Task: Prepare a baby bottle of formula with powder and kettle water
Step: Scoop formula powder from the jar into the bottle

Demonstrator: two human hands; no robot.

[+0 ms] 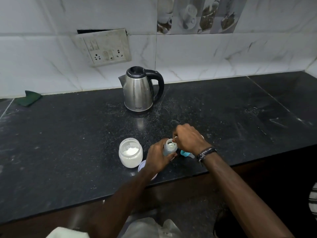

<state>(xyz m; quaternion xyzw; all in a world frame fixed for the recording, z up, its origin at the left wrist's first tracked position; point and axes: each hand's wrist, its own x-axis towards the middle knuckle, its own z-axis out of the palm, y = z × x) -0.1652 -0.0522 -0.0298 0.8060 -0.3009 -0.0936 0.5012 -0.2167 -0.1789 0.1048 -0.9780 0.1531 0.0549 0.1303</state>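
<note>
Bottle (169,148) stands on the counter (68,143), gripped by the left hand (157,158). Right hand (188,138) pinches something small and white over its mouth.

One marking is legible: the brand name "MILTON", printed in small dark letters low on the front of the steel kettle (138,91), just above its base. No other text, number or sign can be read on any item.
</note>
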